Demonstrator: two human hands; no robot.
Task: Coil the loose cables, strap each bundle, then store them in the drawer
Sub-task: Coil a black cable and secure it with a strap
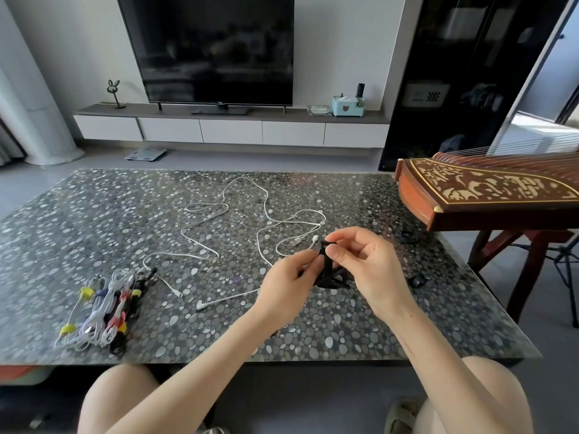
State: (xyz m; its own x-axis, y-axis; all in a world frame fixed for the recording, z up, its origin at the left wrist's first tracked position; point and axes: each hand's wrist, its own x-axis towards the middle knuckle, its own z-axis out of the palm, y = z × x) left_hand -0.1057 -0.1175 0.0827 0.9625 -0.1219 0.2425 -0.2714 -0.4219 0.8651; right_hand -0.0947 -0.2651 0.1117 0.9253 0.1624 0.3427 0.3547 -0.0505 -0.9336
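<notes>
Both my hands meet over the pebble-patterned table point(94, 220). My left hand point(286, 286) grips a coiled black cable bundle point(332, 281), and my right hand point(360, 261) pinches a black strap point(324, 247) at its top. Loose white cables point(247, 214) sprawl across the middle of the table, their plugs lying near my hands. At the left front lies a pile of coiled bundles point(100, 311), white and black, tied with yellow, red and blue straps.
Two small black items point(418, 280) lie on the table right of my hands, one further back point(409, 237). A wooden zither point(488, 191) on a stand juts over the right edge. A TV cabinet with drawers point(232, 131) stands against the far wall.
</notes>
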